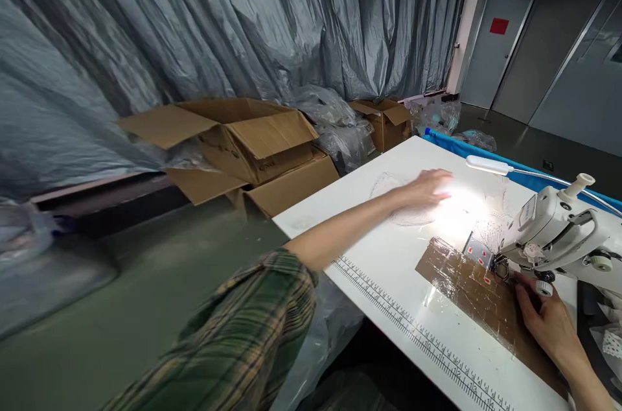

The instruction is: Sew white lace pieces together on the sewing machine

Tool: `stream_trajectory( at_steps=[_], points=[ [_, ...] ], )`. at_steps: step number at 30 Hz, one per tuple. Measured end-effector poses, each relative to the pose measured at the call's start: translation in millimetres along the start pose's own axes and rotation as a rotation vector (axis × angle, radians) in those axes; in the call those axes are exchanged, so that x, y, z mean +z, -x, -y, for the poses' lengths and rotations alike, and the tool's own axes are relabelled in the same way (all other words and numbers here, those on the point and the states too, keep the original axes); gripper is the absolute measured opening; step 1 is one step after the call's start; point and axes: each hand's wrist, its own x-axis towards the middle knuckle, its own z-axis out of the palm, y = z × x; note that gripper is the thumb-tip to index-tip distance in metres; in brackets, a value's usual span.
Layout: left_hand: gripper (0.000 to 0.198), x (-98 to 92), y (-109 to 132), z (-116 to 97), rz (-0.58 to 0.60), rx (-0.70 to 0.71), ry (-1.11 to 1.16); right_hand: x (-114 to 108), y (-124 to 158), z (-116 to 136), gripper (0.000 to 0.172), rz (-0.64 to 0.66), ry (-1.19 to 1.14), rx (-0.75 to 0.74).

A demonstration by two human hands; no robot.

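My left hand (426, 188) reaches across the white sewing table, fingers stretched out and apart, above thin white lace fabric (411, 215). Glare from the lamp washes out the cloth by the fingertips. Close to the needle area of a white sewing machine (549, 229), my right hand (551, 323) has its thumb and forefinger drawn together. The machine's knob partly covers those fingers, and what they hold cannot be made out. Under that hand lies a brown taped sheet (466, 288). A metal plate with red marks (479, 251) sits beside the presser foot.
A printed ruler scale (418, 333) runs along the near edge of the table (359, 236). A lamp (488, 165) on a bendy neck shines on the work. Open cardboard boxes (272, 132) and clear plastic bags (340, 132) stand beyond, before a silvery curtain (291, 15).
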Motion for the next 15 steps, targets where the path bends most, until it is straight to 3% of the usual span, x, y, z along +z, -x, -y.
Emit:
stream_trajectory(
  at_steps=[1, 4, 7, 11, 15],
  points=[
    [0.042, -16.5, 8.4, 8.7, -0.104, -0.071, -0.019, 1.6, 0.4, -0.1, 0.047, 0.01, 0.003, -0.018],
    [0.029, -59.5, 34.4, 35.0, -0.238, -0.192, -0.057, 4.5, 3.3, 3.1, 0.05, 0.03, 0.024, -0.058],
    [0.016, -83.6, 58.6, 57.1, -0.337, -0.289, -0.082, 3.5, 6.9, 8.2, 0.053, 0.031, 0.081, -0.029],
    [0.01, -88.4, 75.2, 70.7, -0.379, -0.339, -0.088, -0.7, 9.0, 9.9, 0.051, 0.027, 0.138, 0.003],
    [0.016, -83.1, 73.7, 68.9, -0.32, -0.308, -0.099, -2.5, 7.6, 1.4, 0.046, 0.006, 0.141, -0.055]
  ],
)
